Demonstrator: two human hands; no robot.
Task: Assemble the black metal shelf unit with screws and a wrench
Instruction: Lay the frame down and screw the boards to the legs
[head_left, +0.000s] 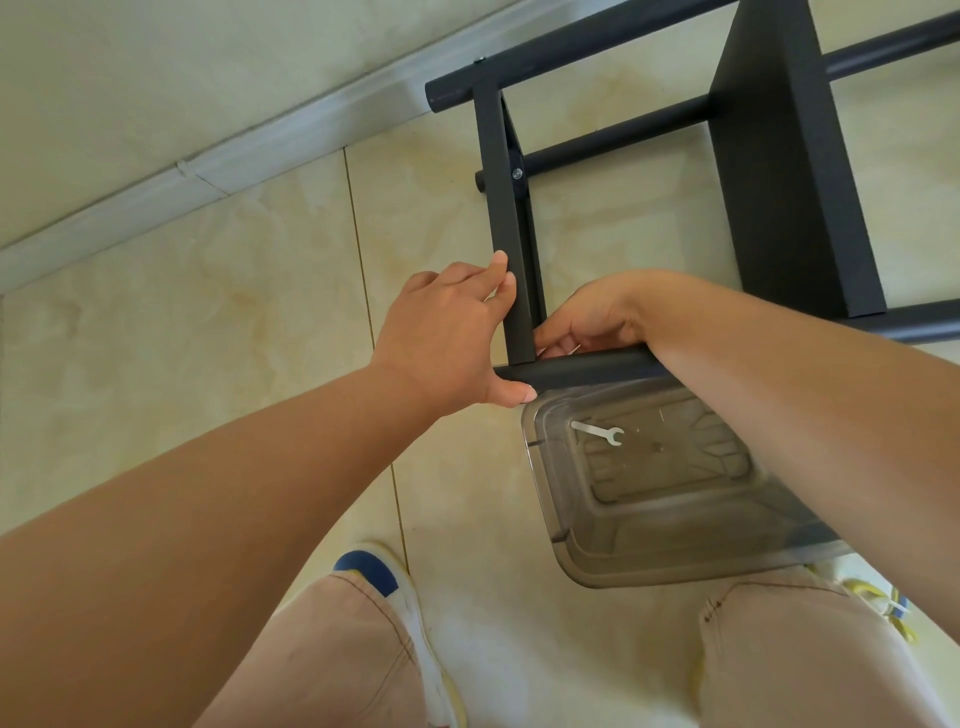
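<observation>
Beige marble-look tile floor (234, 322) with a pale baseboard (197, 166) running along the wall at upper left. The black shelf unit (779, 171) lies on its side on the floor at upper right, round tubes crossing flat panels. A flat side bar (506, 208) runs down toward the person and meets a round tube (582, 370) that lies crosswise near the hands. One screw (517, 174) shows on the side bar where a cross tube joins; another small one (480, 61) sits on the top tube. Left hand (447, 338) grips the joint: fingers curled against the left face of the side bar, thumb pressed under the end of the round tube. Right hand (587, 322) reaches in from the right behind the bar, fingers curled at the corner where bar and tube meet; whatever it pinches is hidden, cannot tell. Just below the tube, a clear plastic bin (566, 545) sits on the floor with a small silver wrench (597, 432) lying flat inside, untouched. Bottom of view: knees in light trousers (353, 654), a white shoe with blue toe (374, 571), other shoe (883, 603) at right edge.
</observation>
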